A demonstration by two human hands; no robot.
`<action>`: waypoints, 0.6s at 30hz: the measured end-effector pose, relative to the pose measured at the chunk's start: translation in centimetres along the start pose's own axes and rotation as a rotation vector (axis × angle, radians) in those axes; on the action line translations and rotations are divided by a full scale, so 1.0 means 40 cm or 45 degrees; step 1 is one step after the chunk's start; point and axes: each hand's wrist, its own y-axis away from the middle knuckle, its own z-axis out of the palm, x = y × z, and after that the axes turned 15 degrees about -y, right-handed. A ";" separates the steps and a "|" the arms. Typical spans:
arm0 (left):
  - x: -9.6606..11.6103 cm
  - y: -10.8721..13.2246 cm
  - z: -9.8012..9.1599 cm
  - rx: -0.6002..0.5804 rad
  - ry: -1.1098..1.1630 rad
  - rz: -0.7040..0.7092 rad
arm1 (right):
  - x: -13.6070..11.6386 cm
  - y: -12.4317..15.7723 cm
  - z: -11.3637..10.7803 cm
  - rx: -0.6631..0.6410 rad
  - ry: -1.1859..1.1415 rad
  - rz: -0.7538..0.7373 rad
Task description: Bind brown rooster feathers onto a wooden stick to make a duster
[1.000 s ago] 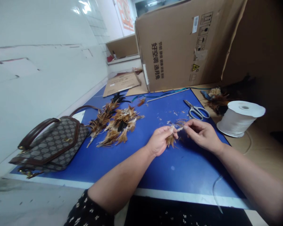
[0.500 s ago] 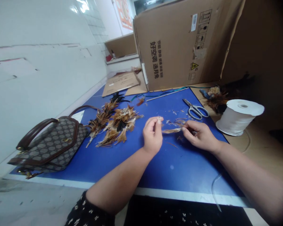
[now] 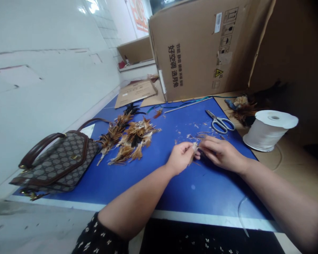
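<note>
- Over the blue desk (image 3: 212, 197), the left hand (image 3: 181, 157) pinches a little feather bunch (image 3: 195, 145) by its pale end; its grip is closed, thumb against fingers.
- Just beside it is the right hand (image 3: 219, 153), with its fingers bent near the pale end. One cannot tell if its grip holds anything.
- The little bunch is between the two hands.
- Tiny feather bits (image 3: 189, 136) lie on the desk just past the hands.
- The scissors (image 3: 219, 123) lie behind the right hand, and a big white spool (image 3: 265, 132) stands to their right.
- To the left is a brown feather pile (image 3: 139, 134), next to a long feather strip (image 3: 113, 132).
- A patterned bag (image 3: 71, 158) sits at the far left.
</note>
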 end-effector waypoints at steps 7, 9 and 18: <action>-0.008 -0.001 -0.017 -0.269 0.218 -0.156 | -0.002 0.010 -0.015 -0.056 0.124 -0.001; -0.004 -0.001 -0.023 -0.325 0.228 -0.178 | -0.003 0.010 -0.012 -0.054 0.161 -0.013; 0.013 -0.010 -0.023 0.070 0.216 0.054 | 0.008 0.013 -0.065 0.380 0.341 0.217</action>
